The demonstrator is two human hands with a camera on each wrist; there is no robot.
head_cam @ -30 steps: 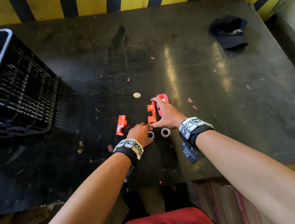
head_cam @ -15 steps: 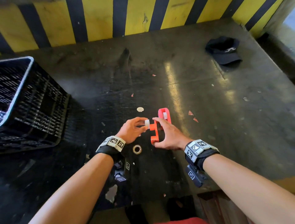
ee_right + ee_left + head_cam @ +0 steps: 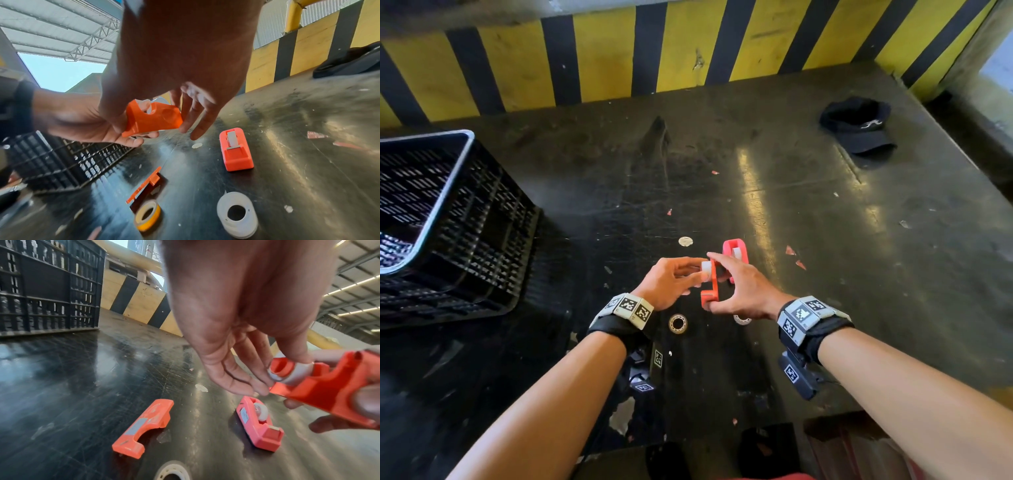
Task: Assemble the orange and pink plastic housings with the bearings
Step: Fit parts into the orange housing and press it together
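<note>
My right hand (image 3: 739, 291) grips an orange housing half (image 3: 711, 286) by its ends, upright above the table. My left hand (image 3: 688, 277) pinches a white bearing (image 3: 706, 270) against the housing's upper left side. In the left wrist view the bearing (image 3: 292, 373) sits around an orange peg on the housing (image 3: 329, 389). The pink housing (image 3: 736, 251) lies just beyond, with a white bearing in it. A second orange half (image 3: 144, 426) lies on the table, hidden in the head view. Two loose bearings (image 3: 677, 323) (image 3: 742, 319) lie below my hands.
A black slatted crate (image 3: 448, 233) stands at the left. A dark cap (image 3: 859, 126) lies at the back right. A yellow and black striped wall (image 3: 688, 51) closes the back. Small scraps dot the scratched black table (image 3: 825, 222), and its near edge runs under my forearms.
My left hand picked a bearing off the table and brought it to the orange housing. My right hand lifted that housing clear of the table. The head view tilted up.
</note>
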